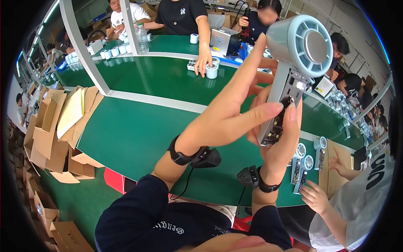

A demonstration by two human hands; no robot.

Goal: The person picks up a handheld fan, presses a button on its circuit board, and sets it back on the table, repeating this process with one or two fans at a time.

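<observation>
Raised in front of me is a handheld fan with a pale blue round head and a silver disc at its centre. Its grey handle is uncased on one side, baring a circuit board. My left hand grips it, thumb on the handle's edge and index finger reaching up to the fan head. Lower down, my right hand closes round the handle, its thumb pressed against the board's side. The other fingers of both hands are partly hidden behind the handle.
Beside me on the right, a co-worker's hand is near several similar fans on the green table. Across the metal rail, another person's hand touches blue fan parts. Cardboard boxes are stacked at left.
</observation>
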